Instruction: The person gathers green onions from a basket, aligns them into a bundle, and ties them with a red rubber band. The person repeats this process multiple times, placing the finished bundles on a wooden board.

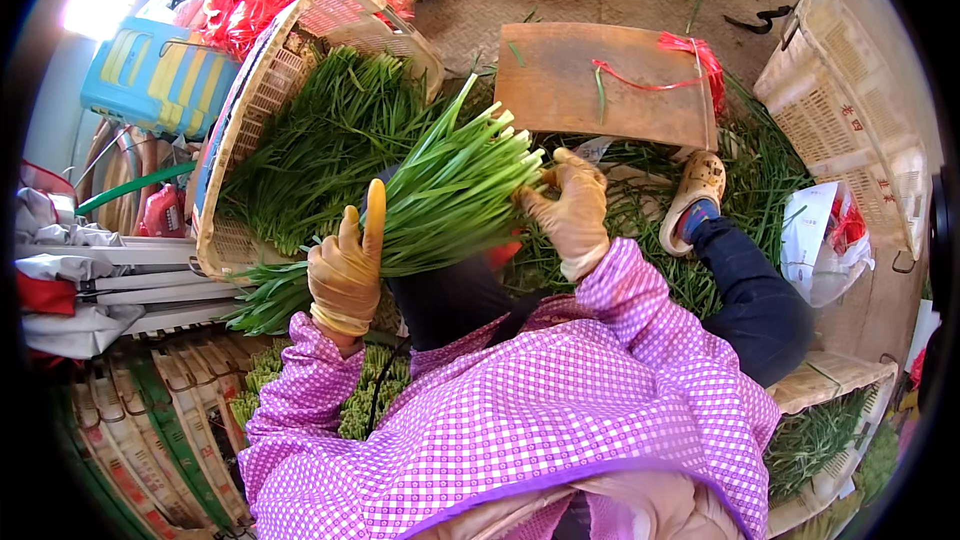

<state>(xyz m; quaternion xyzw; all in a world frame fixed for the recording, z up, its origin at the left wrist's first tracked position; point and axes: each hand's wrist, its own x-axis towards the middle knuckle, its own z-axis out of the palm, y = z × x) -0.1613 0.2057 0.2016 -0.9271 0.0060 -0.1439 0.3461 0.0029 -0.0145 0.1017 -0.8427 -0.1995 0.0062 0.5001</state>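
Observation:
A thick bunch of green chives [457,187] lies across my lap, its pale cut ends to the upper right and its leaf tips to the lower left. My left hand [345,270], in a yellowish rubber glove, grips the leafy part, with the index finger pointing up. At the cut ends is my gloved right hand [570,210], fingers bent and touching the outer stalks; whether they pinch any is hidden. Just behind the bunch, a tilted plastic crate [214,202] holds more chives [322,142].
A wooden board [600,82] with red plastic strips [694,59] stands ahead. Loose leaves [750,165] litter the floor around my shoe [694,195]. Another crate [847,119] leans at right, near a white plastic bag [814,247]. Stacked crates [150,427] stand lower left.

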